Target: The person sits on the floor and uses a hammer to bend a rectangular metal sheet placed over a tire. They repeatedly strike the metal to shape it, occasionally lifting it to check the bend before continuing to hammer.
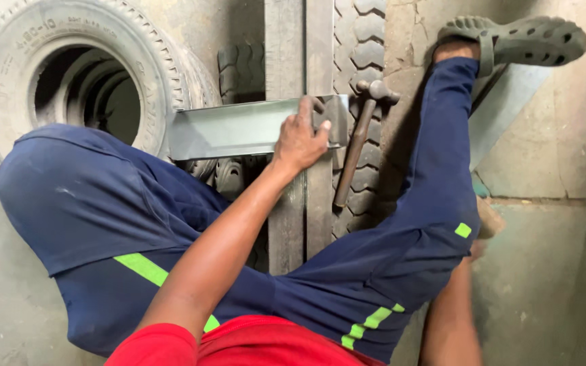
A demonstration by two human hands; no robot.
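My left hand (301,139) is closed over the top edge of a grey metal channel piece (239,129), which lies crosswise against two upright flat metal bars (303,210). Just right of that hand, a hammer (357,139) with a wooden handle rests on a strip of tyre tread (361,41). My right hand (487,225) is low at the right, mostly hidden behind my right leg in navy trousers. Its fingers and whatever it touches cannot be made out.
A small tyre (69,74) leans at the upper left, with more tyre pieces behind the bars. My right foot in a grey perforated clog (520,39) is up at the top right, over a slanted metal sheet (503,108). Concrete floor (544,285) lies all around.
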